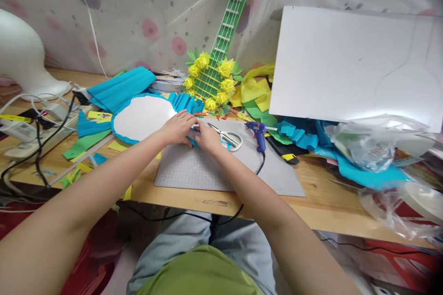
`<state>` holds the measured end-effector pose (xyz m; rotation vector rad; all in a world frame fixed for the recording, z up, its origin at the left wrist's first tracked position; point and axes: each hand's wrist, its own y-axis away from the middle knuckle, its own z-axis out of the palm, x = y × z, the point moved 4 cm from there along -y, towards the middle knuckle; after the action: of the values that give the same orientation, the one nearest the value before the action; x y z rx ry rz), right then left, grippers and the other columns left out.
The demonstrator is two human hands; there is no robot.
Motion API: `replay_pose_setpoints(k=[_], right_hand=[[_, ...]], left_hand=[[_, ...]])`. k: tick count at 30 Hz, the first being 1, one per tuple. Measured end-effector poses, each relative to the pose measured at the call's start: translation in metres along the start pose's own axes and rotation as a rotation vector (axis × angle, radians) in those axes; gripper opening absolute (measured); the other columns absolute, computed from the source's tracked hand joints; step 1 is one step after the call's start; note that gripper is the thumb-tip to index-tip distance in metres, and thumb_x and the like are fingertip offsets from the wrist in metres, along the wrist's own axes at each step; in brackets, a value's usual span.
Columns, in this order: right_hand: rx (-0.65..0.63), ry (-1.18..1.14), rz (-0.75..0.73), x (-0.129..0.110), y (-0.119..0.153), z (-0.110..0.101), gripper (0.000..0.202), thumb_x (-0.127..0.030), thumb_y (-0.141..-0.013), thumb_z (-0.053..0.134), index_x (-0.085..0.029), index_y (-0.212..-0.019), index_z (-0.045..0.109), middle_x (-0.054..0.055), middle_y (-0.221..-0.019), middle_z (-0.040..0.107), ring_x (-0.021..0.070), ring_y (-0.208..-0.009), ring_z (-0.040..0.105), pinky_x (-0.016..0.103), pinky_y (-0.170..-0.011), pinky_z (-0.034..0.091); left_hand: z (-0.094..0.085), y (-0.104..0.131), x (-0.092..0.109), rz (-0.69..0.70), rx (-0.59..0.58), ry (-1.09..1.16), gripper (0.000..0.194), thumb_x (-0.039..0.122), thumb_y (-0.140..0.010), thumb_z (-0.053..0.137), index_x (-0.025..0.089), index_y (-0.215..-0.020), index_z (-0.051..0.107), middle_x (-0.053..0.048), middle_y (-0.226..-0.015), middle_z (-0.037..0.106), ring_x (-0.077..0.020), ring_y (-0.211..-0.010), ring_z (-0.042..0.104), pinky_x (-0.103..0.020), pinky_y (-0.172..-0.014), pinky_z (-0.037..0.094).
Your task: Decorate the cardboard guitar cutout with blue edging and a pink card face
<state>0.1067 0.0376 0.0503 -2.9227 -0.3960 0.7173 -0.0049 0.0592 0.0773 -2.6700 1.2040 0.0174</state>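
Observation:
A white board shape (143, 117) edged in blue crepe paper lies on the table, its right end beside my hands. My left hand (180, 128) rests over the blue edging at that end, fingers bent and together. Close against it, my right hand (207, 137) has its fingers pressed on the same blue paper; the fingertips are partly hidden. Open scissors (231, 140) lie just right of my right hand on the grey cutting mat (204, 175). Farther right is a blue glue gun (259, 134).
A green paper guitar (224, 32) with yellow flowers leans at the back. A large white board (346, 64) stands at right, near plastic bags (367, 145). A power strip (41, 143) with cables and a white foam head (24, 55) are at left.

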Motion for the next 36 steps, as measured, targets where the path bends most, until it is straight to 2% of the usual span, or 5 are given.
replay_pose_setpoints(k=[7,14,21,28,36], right_hand=[[-0.007,-0.05,-0.008,-0.002,0.007,0.0,0.061,-0.021,-0.079,0.054,-0.017,-0.135,0.029,0.005,-0.12,0.06,0.0216,-0.106,0.058,0.036,-0.09,0.043],[-0.023,-0.03,-0.012,-0.001,0.009,0.004,0.058,-0.02,-0.08,0.052,-0.018,-0.134,0.03,0.005,-0.121,0.06,0.0229,-0.106,0.058,0.038,-0.091,0.044],[-0.034,-0.01,-0.047,-0.001,0.012,0.004,0.056,-0.023,-0.082,0.05,-0.019,-0.134,0.031,0.005,-0.12,0.06,0.0209,-0.105,0.059,0.036,-0.09,0.044],[-0.024,0.027,-0.086,0.013,0.025,-0.025,0.06,-0.026,-0.081,0.051,-0.021,-0.137,0.029,0.003,-0.12,0.06,0.0216,-0.105,0.058,0.036,-0.089,0.045],[-0.04,0.157,-0.177,0.048,0.039,-0.026,0.039,-0.023,-0.088,0.04,-0.021,-0.126,0.049,0.006,-0.126,0.056,0.0196,-0.114,0.053,0.034,-0.093,0.042]], left_hand=[[0.01,-0.012,-0.016,0.015,-0.305,-0.015,0.077,0.054,-0.061,0.066,0.013,-0.123,0.044,-0.011,-0.122,0.056,-0.0263,-0.115,0.049,-0.038,-0.106,0.02],[0.022,0.007,-0.017,-0.009,-0.168,-0.059,0.06,0.053,-0.067,0.064,0.015,-0.112,0.052,-0.011,-0.114,0.061,-0.0236,-0.111,0.053,-0.036,-0.107,0.021],[0.027,0.027,-0.011,0.108,0.049,-0.066,0.051,0.05,-0.077,0.056,0.014,-0.112,0.048,-0.012,-0.109,0.063,-0.0214,-0.104,0.059,-0.038,-0.106,0.025],[0.004,0.025,-0.006,0.121,-0.016,-0.104,0.038,0.049,-0.077,0.055,0.016,-0.095,0.055,-0.008,-0.093,0.067,-0.0211,-0.095,0.061,-0.035,-0.096,0.035],[0.001,0.033,0.009,-0.206,-0.066,-0.084,0.055,0.06,-0.068,0.057,0.017,-0.102,0.054,-0.01,-0.085,0.068,-0.0279,-0.095,0.059,-0.037,-0.087,0.038]])
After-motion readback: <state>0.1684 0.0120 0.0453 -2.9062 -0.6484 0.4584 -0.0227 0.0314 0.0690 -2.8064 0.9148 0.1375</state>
